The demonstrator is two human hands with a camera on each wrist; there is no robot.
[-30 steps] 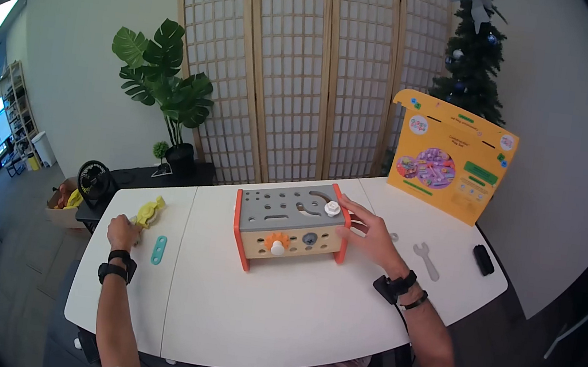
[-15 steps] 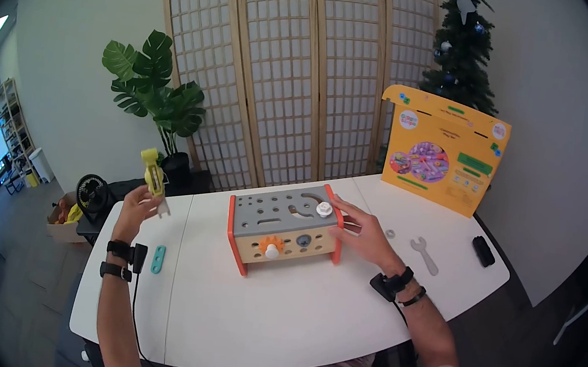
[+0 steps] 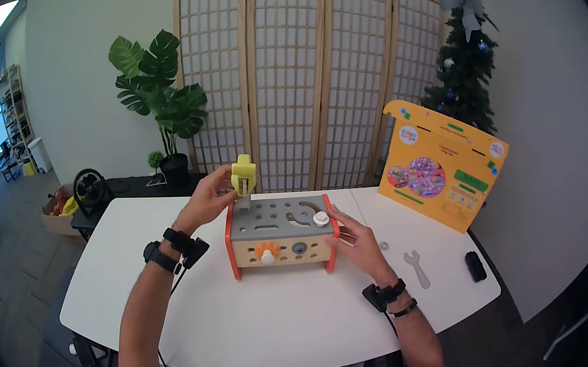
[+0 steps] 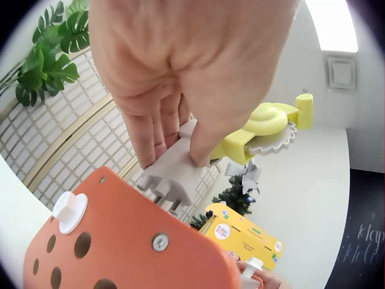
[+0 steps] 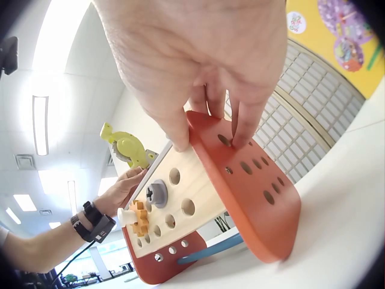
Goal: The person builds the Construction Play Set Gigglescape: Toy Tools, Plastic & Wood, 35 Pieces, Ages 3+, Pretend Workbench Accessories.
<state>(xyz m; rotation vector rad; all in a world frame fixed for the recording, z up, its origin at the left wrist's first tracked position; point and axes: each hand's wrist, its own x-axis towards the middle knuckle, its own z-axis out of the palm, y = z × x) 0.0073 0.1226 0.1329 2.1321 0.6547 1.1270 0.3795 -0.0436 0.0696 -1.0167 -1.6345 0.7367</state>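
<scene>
The toy workbench (image 3: 258, 233) stands on the table, with a grey holed top, wooden front and red end panels. At its left end my left hand (image 3: 205, 198) holds a yellow toy saw (image 3: 243, 170) upright by its grey pronged base (image 4: 174, 170). Those prongs point down, close by the red end panel in the left wrist view. My right hand (image 3: 361, 247) grips the right end panel (image 5: 258, 198), thumb on the wooden front and fingers on the panel. An orange gear (image 5: 139, 220) with a white peg and a grey screw head (image 5: 157, 194) sit on the front.
Right of the workbench lie a grey toy wrench (image 3: 417, 270), a small grey ring (image 3: 384, 246) and a black case (image 3: 475, 266). A yellow box (image 3: 442, 169) stands at the back right. Behind the table are a folding screen (image 3: 285, 72) and a potted plant (image 3: 155, 86).
My left hand has lifted the toy saw off the left side of the table and carried it right to the workbench's left end. The right hand stays at the right end.
</scene>
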